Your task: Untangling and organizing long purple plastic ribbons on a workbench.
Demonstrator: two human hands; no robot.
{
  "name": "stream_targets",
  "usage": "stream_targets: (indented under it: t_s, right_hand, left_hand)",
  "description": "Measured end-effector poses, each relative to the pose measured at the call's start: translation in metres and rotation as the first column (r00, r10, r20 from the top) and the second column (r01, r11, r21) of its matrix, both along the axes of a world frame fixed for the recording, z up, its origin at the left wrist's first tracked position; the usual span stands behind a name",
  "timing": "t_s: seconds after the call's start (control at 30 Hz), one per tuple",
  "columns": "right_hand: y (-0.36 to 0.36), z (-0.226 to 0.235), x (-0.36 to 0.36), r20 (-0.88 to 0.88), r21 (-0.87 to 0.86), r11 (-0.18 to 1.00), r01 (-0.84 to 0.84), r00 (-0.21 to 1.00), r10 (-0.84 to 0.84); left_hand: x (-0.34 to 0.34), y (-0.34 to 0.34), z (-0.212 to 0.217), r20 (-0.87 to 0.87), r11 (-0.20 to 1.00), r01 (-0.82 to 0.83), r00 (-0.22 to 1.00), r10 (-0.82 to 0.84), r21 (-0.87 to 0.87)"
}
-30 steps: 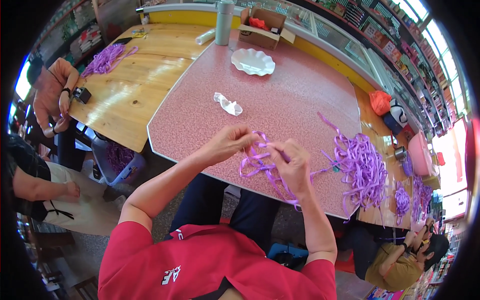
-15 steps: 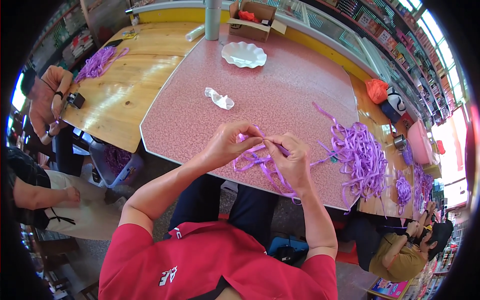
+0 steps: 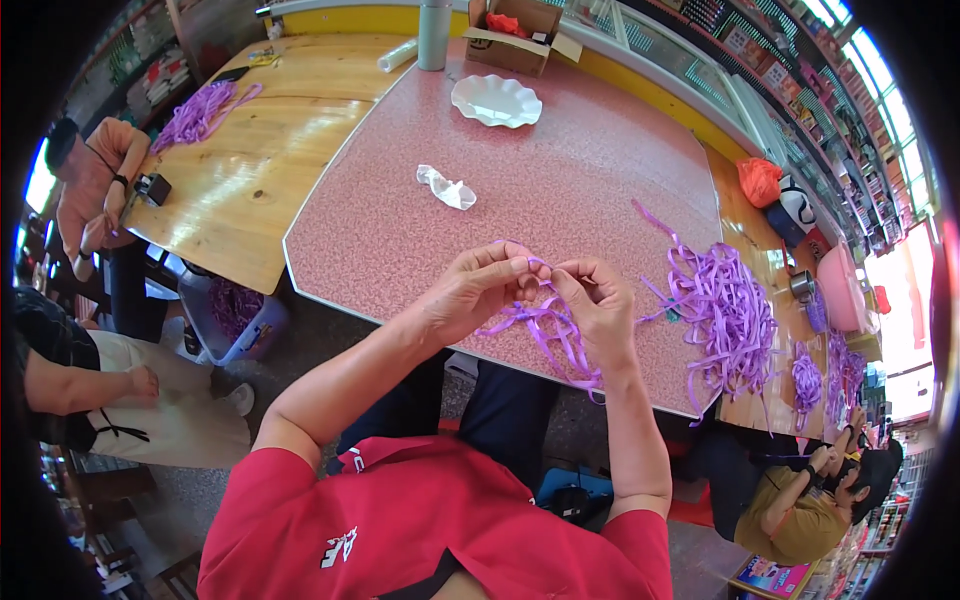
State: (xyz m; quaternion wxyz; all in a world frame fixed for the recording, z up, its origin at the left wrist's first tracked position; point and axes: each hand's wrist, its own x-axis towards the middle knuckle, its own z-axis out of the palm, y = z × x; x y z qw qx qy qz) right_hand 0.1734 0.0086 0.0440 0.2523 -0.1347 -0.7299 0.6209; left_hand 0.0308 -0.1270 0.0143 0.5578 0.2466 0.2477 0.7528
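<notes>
Both my hands meet over the near edge of the pink speckled table (image 3: 370, 250). A purple ribbon (image 3: 540, 265) runs between their fingertips and forms a small loop. My left hand (image 3: 478, 285) pinches the ribbon between thumb and forefinger. The right thumb and fingers of my right hand (image 3: 598, 300) close on it from the other side. Below them, loose ribbon strands (image 3: 560, 340) hang down over the table edge. To the right of my hands lies a large tangled heap of purple ribbon (image 3: 725, 315).
A crumpled white tissue (image 3: 447, 187) and a white scalloped dish (image 3: 497, 101) lie farther back, near a cup-like cylinder (image 3: 433, 35) and a cardboard box (image 3: 510, 50). At left, a wooden table (image 3: 240, 150) holds more ribbon. People sit or stand on both sides.
My hands have drawn slightly apart and turned, so a small ribbon loop now shows between the fingertips. The view has shifted a little.
</notes>
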Motion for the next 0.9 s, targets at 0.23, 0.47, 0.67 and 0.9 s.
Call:
stream_targets:
  t_s: [0.23, 0.47, 0.67, 0.9]
  right_hand:
    - [-0.014, -0.012, -0.007, -0.237, 0.428, 0.852, 0.302, 0.947, -0.217]
    - [0.001, -0.016, 0.000, -0.067, 0.213, 0.965, 0.152, 0.988, -0.140]
    - [0.007, -0.001, 0.006, 0.123, -0.611, 0.792, 0.004, 0.988, 0.089]
    - [-0.006, -0.019, -0.007, 0.072, -0.207, 0.973, 0.103, 0.993, -0.090]
  left_hand:
    - [0.016, 0.014, -0.003, 0.131, 0.976, -0.219, 0.967, 0.217, 0.002]
    - [0.008, 0.012, 0.004, -0.804, 0.728, -0.349, -0.168, 0.570, 0.590]
    - [-0.008, 0.008, 0.020, -0.757, 0.778, -0.145, -0.396, 0.521, 0.611]
    - [-0.012, 0.002, 0.016, -0.718, 0.769, -0.177, -0.531, 0.450, 0.614]
